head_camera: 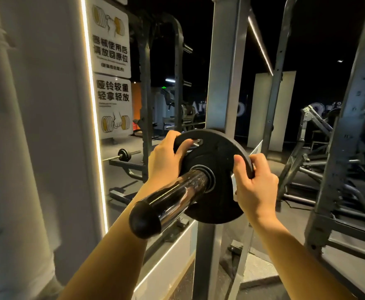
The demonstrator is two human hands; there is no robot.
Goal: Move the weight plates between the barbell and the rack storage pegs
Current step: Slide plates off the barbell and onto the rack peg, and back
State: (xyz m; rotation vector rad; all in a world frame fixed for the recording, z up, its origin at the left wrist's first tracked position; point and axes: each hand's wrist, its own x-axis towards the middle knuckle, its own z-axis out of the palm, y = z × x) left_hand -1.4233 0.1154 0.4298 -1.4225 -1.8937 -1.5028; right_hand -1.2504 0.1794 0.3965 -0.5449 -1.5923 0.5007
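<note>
Hands (166,156) (255,185) grip plate (217,152) on barbell sleeve (172,199).

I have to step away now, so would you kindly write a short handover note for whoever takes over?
Left hand grips the black weight plate through its upper-left handle slot; right hand grips its right rim.
The plate sits on the chrome barbell sleeve, well in from the black end cap.
No other plate shows on this sleeve.
Left: slide it off or seat it; which direction cannot be told.

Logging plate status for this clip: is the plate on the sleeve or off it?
On. The chrome sleeve passes through the hole of the plate; the left hand and right hand grip its rim.
</note>
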